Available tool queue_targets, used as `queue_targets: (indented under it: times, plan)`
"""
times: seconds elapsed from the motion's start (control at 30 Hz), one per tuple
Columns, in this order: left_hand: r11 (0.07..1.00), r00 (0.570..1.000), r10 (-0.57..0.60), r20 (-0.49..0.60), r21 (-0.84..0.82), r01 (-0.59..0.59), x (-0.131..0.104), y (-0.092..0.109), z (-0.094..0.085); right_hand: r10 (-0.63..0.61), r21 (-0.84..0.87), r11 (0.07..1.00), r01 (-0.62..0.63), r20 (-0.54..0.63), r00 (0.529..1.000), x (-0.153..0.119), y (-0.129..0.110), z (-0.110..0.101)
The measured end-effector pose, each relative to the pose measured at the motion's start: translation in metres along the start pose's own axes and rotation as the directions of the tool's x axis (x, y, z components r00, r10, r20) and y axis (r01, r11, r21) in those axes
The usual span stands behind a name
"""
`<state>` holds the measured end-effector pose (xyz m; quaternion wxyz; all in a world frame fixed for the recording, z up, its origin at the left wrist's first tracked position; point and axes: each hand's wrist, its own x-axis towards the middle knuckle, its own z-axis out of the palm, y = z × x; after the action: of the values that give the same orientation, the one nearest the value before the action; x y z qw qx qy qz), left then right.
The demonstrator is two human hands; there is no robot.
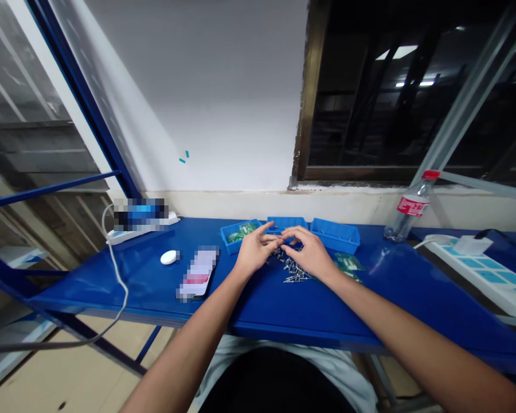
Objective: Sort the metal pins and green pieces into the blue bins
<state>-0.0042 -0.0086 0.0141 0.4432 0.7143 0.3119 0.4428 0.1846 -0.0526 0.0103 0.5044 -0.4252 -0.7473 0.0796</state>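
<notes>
My left hand (257, 249) and my right hand (308, 252) meet above the table, fingertips close together. Thumb and fingers are bent toward each other on both hands, and whatever small piece they hold is too small to make out. Below them lies a loose pile of thin silvery metal pieces (296, 272) that look like screws or rivets. Behind the hands stand a left blue bin (229, 245) with green plastic bags (241, 230) in it, a middle blue bin (286, 221) and a right blue bin (337, 237). Beside my right hand lies a green plastic packet (348, 262).
On the blue table (266, 310), a phone (201, 269) and a white oval object (169, 257) lie to the left. A bottle with a red cap (408, 209) and a power strip (484, 275) are at the right. A cable (122, 287) hangs over the left edge.
</notes>
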Motion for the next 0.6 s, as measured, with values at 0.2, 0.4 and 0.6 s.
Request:
queue_targets:
  times: [0.2, 0.4, 0.6]
  plan:
    - [0.974, 0.997, 0.082, 0.0, 0.211, -0.08, -0.0022, 0.0014, -0.0003, 0.065, -0.014, 0.998, -0.065, 0.059, 0.996, 0.0, -0.0029, 0.0003]
    - [0.968, 0.988, 0.154, 0.017, 0.198, -0.154, -0.0039, 0.0078, 0.0006, 0.081, -0.098, 0.992, -0.074, 0.071, 0.994, 0.001, -0.0047, -0.0057]
    - [0.986, 0.996, 0.092, -0.002, -0.14, -0.091, 0.0026, 0.0018, 0.0006, 0.005, -0.074, 0.997, 0.009, 0.195, 0.981, -0.0011, 0.0001, -0.0045]
